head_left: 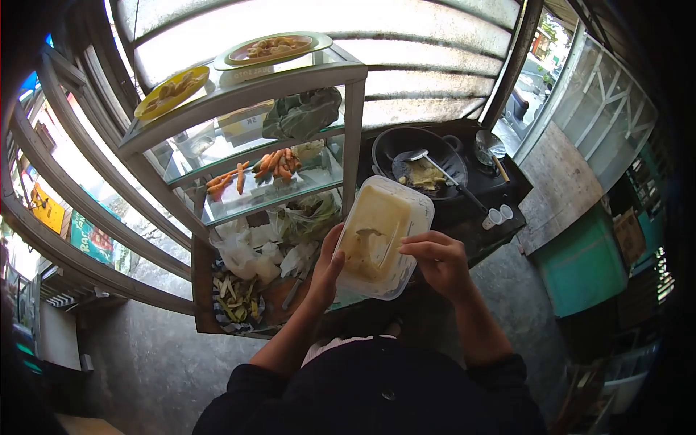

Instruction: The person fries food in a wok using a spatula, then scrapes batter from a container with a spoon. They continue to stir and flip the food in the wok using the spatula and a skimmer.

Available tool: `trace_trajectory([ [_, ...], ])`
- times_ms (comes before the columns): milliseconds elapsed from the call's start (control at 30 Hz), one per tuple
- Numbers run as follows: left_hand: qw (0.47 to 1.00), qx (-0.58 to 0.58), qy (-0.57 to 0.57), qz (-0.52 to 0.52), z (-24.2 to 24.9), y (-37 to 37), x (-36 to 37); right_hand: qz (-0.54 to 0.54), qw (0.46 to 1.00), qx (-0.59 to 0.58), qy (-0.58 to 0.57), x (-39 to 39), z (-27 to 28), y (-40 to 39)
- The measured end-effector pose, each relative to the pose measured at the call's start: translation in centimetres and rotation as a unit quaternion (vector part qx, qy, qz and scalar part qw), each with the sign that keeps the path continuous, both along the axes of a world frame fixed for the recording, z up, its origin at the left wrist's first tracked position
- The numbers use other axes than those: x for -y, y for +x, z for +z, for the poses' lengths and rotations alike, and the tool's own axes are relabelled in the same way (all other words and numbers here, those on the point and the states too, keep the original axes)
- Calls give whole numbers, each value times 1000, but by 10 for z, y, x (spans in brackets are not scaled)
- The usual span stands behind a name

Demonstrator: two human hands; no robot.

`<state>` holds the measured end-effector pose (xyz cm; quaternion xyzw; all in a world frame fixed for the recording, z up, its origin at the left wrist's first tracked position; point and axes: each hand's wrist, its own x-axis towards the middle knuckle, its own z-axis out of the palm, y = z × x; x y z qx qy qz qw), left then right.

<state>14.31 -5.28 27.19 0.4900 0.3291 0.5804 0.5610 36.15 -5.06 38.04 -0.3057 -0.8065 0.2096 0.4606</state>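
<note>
A clear plastic container (418, 210) with pale yellow stuff inside is held up in front of me, tilted so its inside shows. My left hand (325, 274) grips its left side. At its right side is my right hand (438, 259), with thumb and fingers pinched; a thin pale handle seems to run from them into the container, its far end in the pale stuff. Behind the container a black wok (388, 141) sits on the stove, holding oil and a yellow frying piece (425, 174). A spatula (464, 190) rests in the wok.
On the left stands a glass case (355, 123) with carrots (277, 165) on a shelf and two plates of food on top. Plastic bags (246, 255) and vegetable scraps (235, 299) lie beneath it. Right of the wok are a metal strainer (487, 143) and two small white cups (496, 216).
</note>
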Motion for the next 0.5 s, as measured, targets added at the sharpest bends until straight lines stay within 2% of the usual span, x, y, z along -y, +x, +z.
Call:
trace_trajectory([
  [133,997,52,-20,-53,-1,-8,-5,60,997,30,-27,4,-3,-8],
  [233,995,69,-42,-53,3,-11,-4,94,991,84,-54,9,12,7],
  [267,995,69,-42,-51,5,-11,-4,76,993,76,-49,7,16,15],
  [333,1000,-14,2,-22,11,-10,-5,58,995,67,-42,3,21,20],
  [433,997,-77,28,7,20,-8,-6,-7,999,51,-16,-1,19,20],
  [500,996,-80,39,26,20,-4,-8,-42,996,83,-12,0,9,10],
])
